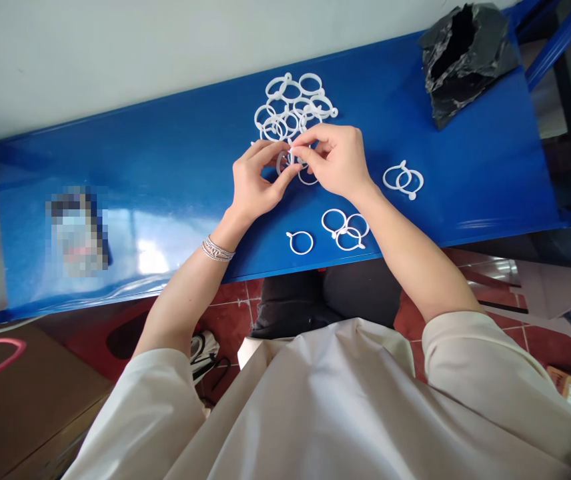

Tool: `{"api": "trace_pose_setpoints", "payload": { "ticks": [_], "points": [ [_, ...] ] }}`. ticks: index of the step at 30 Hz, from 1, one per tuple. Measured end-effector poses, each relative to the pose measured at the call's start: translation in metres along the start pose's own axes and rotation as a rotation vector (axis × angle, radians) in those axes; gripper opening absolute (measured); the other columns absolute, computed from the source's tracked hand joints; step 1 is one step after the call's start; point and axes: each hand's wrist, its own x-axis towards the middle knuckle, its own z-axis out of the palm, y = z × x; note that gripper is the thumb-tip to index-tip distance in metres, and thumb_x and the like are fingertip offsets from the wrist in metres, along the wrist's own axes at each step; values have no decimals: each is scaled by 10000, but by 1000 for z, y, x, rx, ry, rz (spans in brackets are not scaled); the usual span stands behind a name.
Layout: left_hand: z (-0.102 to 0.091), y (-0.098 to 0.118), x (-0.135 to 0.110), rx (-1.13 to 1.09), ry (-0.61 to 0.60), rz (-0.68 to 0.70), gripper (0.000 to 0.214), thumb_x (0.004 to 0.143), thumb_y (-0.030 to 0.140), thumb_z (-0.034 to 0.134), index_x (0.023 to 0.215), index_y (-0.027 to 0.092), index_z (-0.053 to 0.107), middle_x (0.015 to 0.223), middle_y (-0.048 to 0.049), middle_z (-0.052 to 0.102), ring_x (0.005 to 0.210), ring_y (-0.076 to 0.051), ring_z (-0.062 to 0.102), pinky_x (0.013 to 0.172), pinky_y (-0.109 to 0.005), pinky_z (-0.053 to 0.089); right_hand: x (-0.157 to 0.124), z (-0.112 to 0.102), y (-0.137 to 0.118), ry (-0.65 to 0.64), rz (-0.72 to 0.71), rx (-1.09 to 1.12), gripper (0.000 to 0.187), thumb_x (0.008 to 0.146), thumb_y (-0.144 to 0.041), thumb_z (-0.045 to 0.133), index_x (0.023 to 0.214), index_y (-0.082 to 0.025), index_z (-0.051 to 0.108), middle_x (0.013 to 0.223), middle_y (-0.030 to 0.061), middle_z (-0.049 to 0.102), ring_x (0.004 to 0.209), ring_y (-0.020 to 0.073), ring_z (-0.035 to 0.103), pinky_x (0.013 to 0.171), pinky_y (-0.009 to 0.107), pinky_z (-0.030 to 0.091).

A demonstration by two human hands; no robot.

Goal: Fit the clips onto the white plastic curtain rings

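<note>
Pinching a white ring [291, 156] between them, the left hand [265, 175] and right hand [335, 159] meet over the desk [180, 160], just on the near side of the pile [295, 107]. Both are closed on it, thumbs against fingers; the fingertips hide much of the ring, so whether a second one is caught there I cannot tell. For good handling, the left should steady the hoop by its edge while the right grips close to the small tab, pressing lightly, since so slim a band would probably flex or twist under a hard squeeze. Keeping the wrists low and the work clear of the pile should help avoid snagging other hoops.

The pile is a tangle of smooth, matte white hoops, many with a little round eyelet. Nearer the person lie a lone ring [312, 243] and a touching trio [349, 230]; an overlapping pair [404, 179] rests beyond the right forearm. The desk is glossy blue, throwing back pale glare, and the black bag [470, 63] at its far corner is crinkled, shiny plastic.
</note>
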Motion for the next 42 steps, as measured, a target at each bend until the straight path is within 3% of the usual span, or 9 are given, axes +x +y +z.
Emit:
{"api": "trace_pose_setpoints", "payload": {
  "ticks": [6, 12, 16, 20, 26, 35, 38, 42],
  "points": [
    [0, 5, 3, 16, 17, -5, 600, 956, 758, 747, 1343, 299, 738, 1191, -104, 773, 1052, -271, 808, 909, -451, 710, 2, -1, 3, 25, 13, 14, 459, 1097, -659, 619, 1134, -236, 793, 1123, 81, 836, 952, 281, 813, 913, 421, 668],
    [-2, 2, 3, 59, 21, -19, 606, 946, 796, 722, 1264, 282, 752, 1060, -89, 762, 945, -255, 794, 846, -448, 702, 5, -7, 2, 6, 44, -41, 466, 1078, -662, 642, 1158, -225, 783, 1100, 81, 830, 919, 271, 801, 879, 413, 653],
    [-3, -9, 1, 61, 37, -34, 623, 939, 819, 707, 1243, 276, 746, 1042, -89, 736, 984, -272, 786, 871, -464, 690, 8, -21, 3, -141, 68, -118, 401, 890, -557, 916, 1112, -243, 804, 1032, 75, 822, 897, 292, 773, 881, 451, 652],
    [-2, -20, 0, 51, 52, -46, 625, 956, 814, 686, 1294, 290, 721, 1107, -98, 714, 1064, -292, 783, 938, -486, 676, 8, -27, 10, -272, 48, -192, 523, 692, -420, 1072, 1123, -259, 822, 1109, 89, 793, 967, 315, 747, 897, 473, 640],
    [-2, -21, 0, 34, 42, -17, 583, 999, 770, 668, 1359, 313, 676, 1193, -105, 718, 1079, -283, 784, 941, -467, 677, 6, -23, 10, -237, 18, -232, 429, 864, -418, 941, 1238, -250, 815, 1213, 114, 775, 1064, 337, 746, 983, 502, 639],
    [-5, -10, 3, -17, 1, 15, 342, 1037, 508, 756, 1296, 307, 658, 1352, -90, 724, 1318, -307, 718, 987, -529, 681, 7, -24, -8, -109, 32, -284, 621, 1016, -459, 756, 1600, -299, 616, 1509, 158, 701, 1334, 385, 700, 1118, 551, 647],
    [-5, -7, 4, -2, -41, 7, 267, 1046, 442, 746, 1253, 292, 669, 1340, -78, 753, 1378, -287, 690, 1002, -546, 671, 9, -28, -11, -60, 53, -291, 565, 1020, -467, 750, 1557, -323, 652, 1529, 146, 710, 1388, 393, 683, 1145, 549, 636],
    [-5, -3, 4, 26, -36, -21, 308, 988, 466, 810, 1214, 281, 713, 1270, -88, 793, 1281, -307, 740, 938, -524, 673, 12, -54, -8, 13, 123, -272, 341, 993, -469, 788, 1284, -291, 799, 1316, 114, 821, 1188, 371, 780, 1105, 545, 650]
  ]
}}
